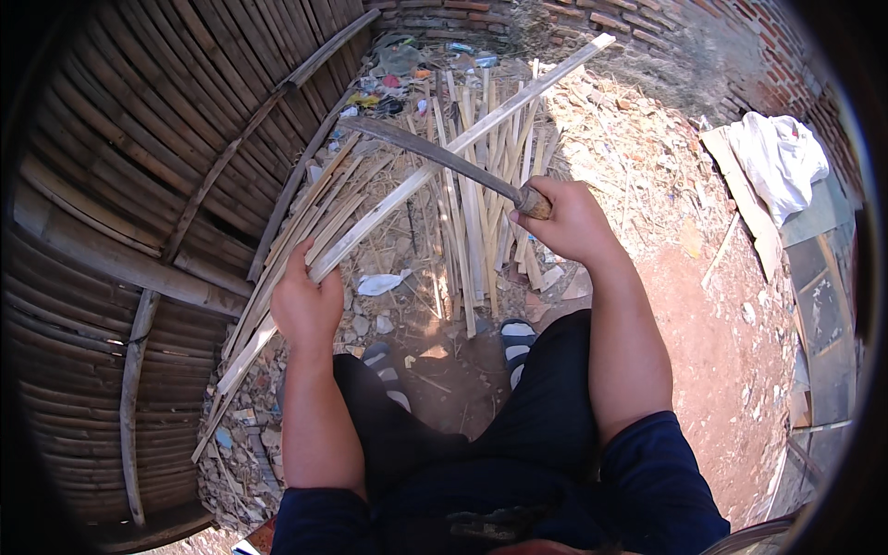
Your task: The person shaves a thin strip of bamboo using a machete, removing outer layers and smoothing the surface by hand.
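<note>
My left hand (310,301) is closed round a long pale wooden strip (384,208), which slants from the lower left up to the far right. In my right hand (573,220) is a machete (421,148), gripped by its short round wooden handle. Its dark blade points to the left and crosses above the strip; whether the two touch I cannot tell. Beneath them lies a loose bundle of similar split strips (474,231), roughly pointing away from me. More strips (301,236) lie to the left of it, partly hidden by my left hand.
A slatted bamboo wall (102,185) closes the left side, and a brick wall (638,23) the far side. Litter (388,88) and wood chips (610,129) cover the ground. At right are a white sack (777,162) and boards (823,305). My sandalled feet (518,347) stand near the bundle.
</note>
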Available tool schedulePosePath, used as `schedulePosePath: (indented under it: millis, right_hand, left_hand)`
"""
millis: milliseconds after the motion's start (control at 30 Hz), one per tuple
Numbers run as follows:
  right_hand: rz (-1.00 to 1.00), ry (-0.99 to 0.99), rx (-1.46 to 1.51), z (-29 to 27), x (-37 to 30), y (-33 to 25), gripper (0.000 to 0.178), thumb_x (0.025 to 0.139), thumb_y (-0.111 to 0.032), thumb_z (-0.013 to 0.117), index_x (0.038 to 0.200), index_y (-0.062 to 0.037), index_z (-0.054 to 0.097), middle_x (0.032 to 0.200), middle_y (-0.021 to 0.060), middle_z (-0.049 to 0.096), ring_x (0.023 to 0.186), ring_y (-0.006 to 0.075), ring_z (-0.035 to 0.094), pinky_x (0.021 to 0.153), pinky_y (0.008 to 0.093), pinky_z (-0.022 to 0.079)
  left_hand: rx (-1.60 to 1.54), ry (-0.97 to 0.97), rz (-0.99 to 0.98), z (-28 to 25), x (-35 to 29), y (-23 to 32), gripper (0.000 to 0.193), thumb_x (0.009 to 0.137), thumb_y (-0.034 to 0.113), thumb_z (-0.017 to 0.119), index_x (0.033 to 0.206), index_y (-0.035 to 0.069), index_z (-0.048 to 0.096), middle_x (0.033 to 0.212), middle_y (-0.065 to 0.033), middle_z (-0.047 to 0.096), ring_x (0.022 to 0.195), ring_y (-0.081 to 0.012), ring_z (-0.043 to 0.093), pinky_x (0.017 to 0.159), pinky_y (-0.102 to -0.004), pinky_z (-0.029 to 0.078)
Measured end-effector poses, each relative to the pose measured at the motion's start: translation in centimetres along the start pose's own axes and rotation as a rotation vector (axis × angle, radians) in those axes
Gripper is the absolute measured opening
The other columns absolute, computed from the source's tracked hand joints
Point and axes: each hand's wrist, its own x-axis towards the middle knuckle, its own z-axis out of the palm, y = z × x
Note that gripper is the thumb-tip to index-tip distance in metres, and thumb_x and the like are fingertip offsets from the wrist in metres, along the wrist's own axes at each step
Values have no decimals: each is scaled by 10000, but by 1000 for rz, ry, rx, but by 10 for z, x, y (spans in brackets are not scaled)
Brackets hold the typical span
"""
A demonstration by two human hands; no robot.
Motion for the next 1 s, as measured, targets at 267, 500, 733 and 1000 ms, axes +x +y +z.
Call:
schedulePosePath:
  millis: [267,500,733,1000]
  right_hand:
    - [-136,-83,-60,12,-6,-20,318,824,-275,847,1039,-67,739,857,195,717,841,424,700,744,486,543]
    - [14,45,9,3,2,13,322,842,-289,851,1039,-60,739,804,202,696,780,398,686,722,456,530]
    - [-134,-77,-78,18,-6,-20,330,838,-297,811,1119,-138,740,892,180,741,906,412,722,796,529,567]
    - [-138,-63,-75,16,-3,-15,335,851,-314,816,1116,-123,743,892,194,739,886,429,714,781,521,566]
  left_hand:
    - [-6,47,86,7,0,-7,469,818,261,778,1271,144,750,723,-158,711,700,-380,722,683,-484,563]
    - [54,17,11,3,1,-6,461,829,260,770,1276,148,750,795,-164,737,750,-370,736,703,-458,566]
    - [26,-57,-44,-1,0,5,462,825,223,773,1278,136,743,883,-171,760,821,-350,752,757,-433,568]
    - [7,-16,-37,-1,1,-4,455,845,247,781,1281,124,744,861,-185,754,796,-355,746,750,-431,563]
